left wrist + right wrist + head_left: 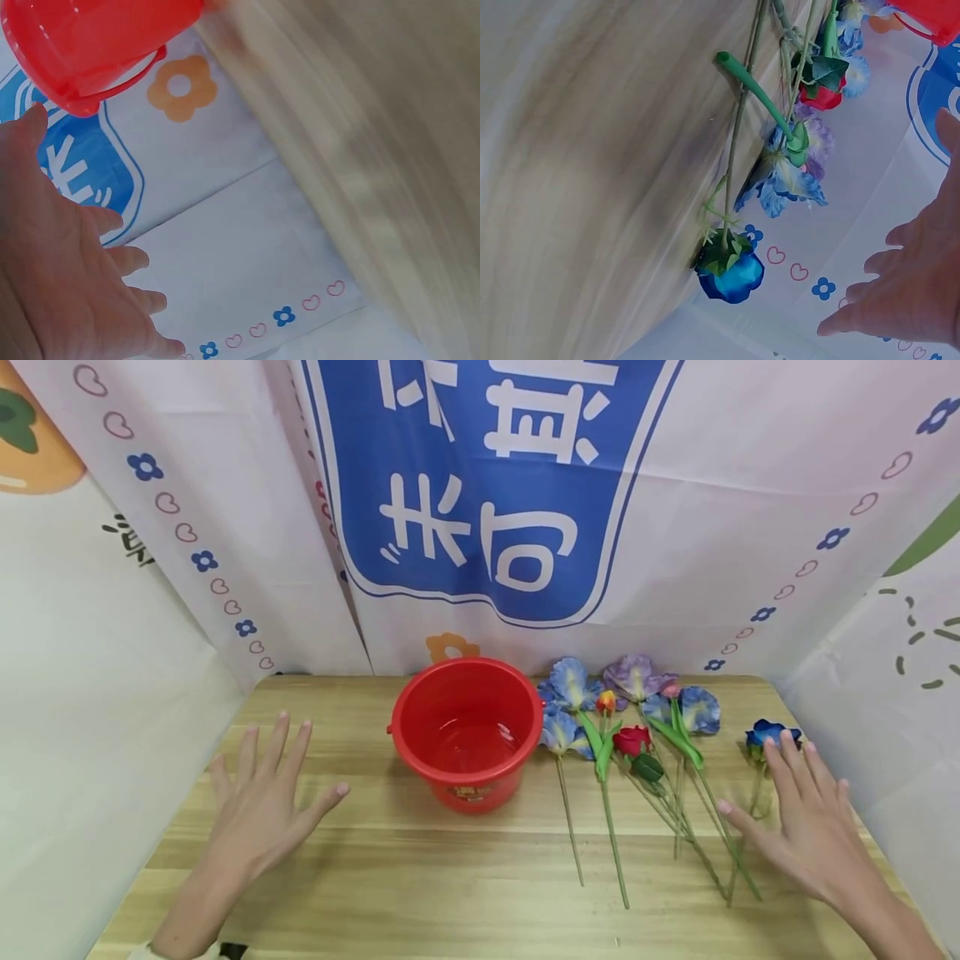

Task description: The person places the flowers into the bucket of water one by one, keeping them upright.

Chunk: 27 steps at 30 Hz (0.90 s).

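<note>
My left hand point(258, 806) is spread flat over the table's left side, holding nothing, with the thumb toward a red bucket point(468, 793). The bucket stands upright near the back, and its visible inside holds nothing. To its right lie several artificial flowers: blue irises point(567, 685), a purple iris point(633, 677), a red rose point(632, 741) and an orange tulip point(606, 702), stems toward the front. On the far right, a blue rose point(731, 276) lies apart. My right hand point(813, 827), fingers spread and holding nothing, overlaps the blue rose's edge in the head view.
The wooden table point(360, 893) is bordered by printed white cloth point(697, 568) behind and at both sides. A thin handle hangs along the bucket's side in the left wrist view. Flower stems cross one another right of the table's middle.
</note>
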Each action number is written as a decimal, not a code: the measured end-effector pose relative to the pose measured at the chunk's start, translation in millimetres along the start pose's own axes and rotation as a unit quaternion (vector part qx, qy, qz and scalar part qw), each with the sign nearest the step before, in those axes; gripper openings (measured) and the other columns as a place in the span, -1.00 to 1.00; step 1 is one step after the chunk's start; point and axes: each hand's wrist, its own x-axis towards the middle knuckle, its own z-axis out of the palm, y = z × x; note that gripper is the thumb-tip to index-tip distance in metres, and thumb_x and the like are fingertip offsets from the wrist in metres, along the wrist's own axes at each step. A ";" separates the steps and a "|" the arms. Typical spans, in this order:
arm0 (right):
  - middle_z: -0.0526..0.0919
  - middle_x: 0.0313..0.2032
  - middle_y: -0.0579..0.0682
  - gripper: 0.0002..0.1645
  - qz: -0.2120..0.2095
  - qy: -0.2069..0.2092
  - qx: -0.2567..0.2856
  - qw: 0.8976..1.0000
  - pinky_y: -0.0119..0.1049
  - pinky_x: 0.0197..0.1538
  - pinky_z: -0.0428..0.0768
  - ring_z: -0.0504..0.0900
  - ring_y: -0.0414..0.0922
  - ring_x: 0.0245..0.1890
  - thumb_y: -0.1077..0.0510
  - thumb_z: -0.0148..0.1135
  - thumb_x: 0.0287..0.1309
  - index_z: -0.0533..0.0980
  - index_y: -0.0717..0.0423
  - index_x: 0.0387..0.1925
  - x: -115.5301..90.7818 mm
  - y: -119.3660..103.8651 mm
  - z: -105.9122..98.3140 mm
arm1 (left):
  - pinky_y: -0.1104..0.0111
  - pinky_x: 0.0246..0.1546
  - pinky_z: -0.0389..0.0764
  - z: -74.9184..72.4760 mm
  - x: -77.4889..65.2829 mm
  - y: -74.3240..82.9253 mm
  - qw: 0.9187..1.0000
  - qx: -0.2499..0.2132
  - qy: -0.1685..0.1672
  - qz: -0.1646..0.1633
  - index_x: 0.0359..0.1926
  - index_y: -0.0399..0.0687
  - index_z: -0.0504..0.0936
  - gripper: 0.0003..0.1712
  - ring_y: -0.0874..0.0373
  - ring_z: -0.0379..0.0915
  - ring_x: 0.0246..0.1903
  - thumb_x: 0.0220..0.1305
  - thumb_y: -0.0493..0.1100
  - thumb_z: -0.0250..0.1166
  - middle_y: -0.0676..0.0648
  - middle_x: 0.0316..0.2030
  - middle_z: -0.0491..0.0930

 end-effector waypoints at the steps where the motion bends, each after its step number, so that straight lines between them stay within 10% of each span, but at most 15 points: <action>1: -0.47 0.72 0.14 0.27 -0.004 0.002 0.002 1.000 0.45 0.51 -0.72 -0.57 0.25 0.71 -0.30 0.22 0.46 -0.27 0.18 0.74 1.3 -0.6 -0.8 | -0.62 0.43 -0.57 -1.3 2.4 1.3 1.000 -0.003 0.001 0.002 0.76 0.05 -0.15 0.17 -0.46 -0.55 0.69 0.46 0.48 0.16 -0.16 0.75 -0.38; 27: -0.32 0.74 0.18 0.19 -0.004 -0.012 0.089 0.996 0.73 0.43 -0.11 -0.18 0.51 0.66 -0.22 0.26 0.49 -0.22 0.11 0.74 23.9 -14.7 3.2 | -0.43 0.50 0.26 3.3 41.8 41.6 0.976 -0.187 0.082 0.077 0.70 0.10 0.18 -0.06 -0.27 0.10 0.65 0.45 0.12 0.37 -0.12 0.70 0.14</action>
